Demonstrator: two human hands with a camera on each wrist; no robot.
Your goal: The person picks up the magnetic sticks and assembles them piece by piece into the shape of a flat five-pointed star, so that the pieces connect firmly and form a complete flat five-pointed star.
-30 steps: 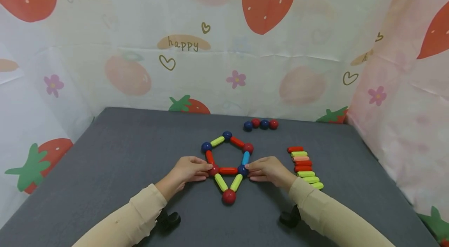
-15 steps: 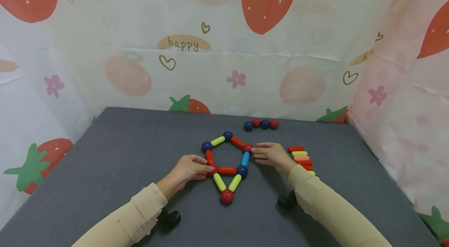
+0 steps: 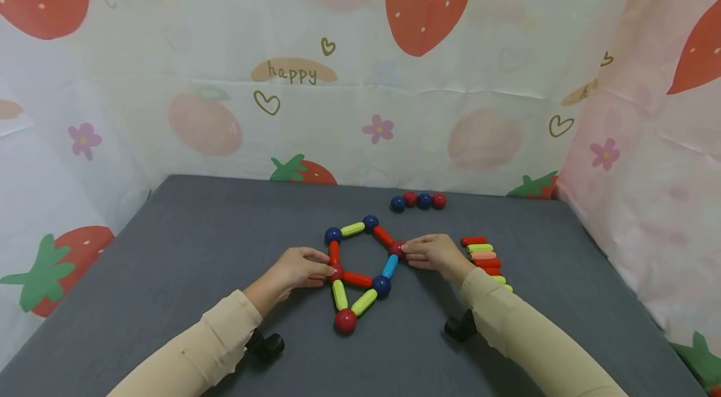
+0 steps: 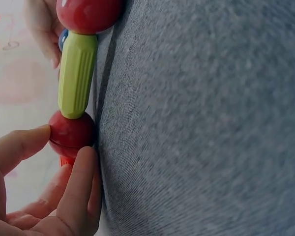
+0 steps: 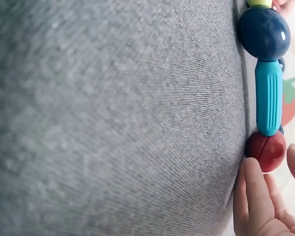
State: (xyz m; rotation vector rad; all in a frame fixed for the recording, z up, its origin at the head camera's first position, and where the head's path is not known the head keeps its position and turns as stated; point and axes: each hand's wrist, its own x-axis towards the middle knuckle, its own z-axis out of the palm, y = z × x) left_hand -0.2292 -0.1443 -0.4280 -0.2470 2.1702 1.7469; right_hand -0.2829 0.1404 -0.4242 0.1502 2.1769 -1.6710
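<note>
A flat figure of balls and rods lies on the dark table: a five-sided ring with a triangle on its near side. My left hand pinches the red ball at the ring's left near corner, thumb on one side and fingers on the other. At the right corner my right hand holds another red ball by the fingertips. A light blue rod joins that ball to a dark blue ball. Two yellow-green rods, one being this rod, meet at the nearest red ball.
Several loose rods lie in a column at the right, partly hidden by the right sleeve. A row of red and blue balls sits near the far edge of the grey tabletop. A strawberry-print curtain stands behind.
My right hand has left the dark blue ball and gone farther back to the red ball. The figure has turned slightly, its near tip swinging left. The left hand keeps its red ball, shifting slightly left.
</note>
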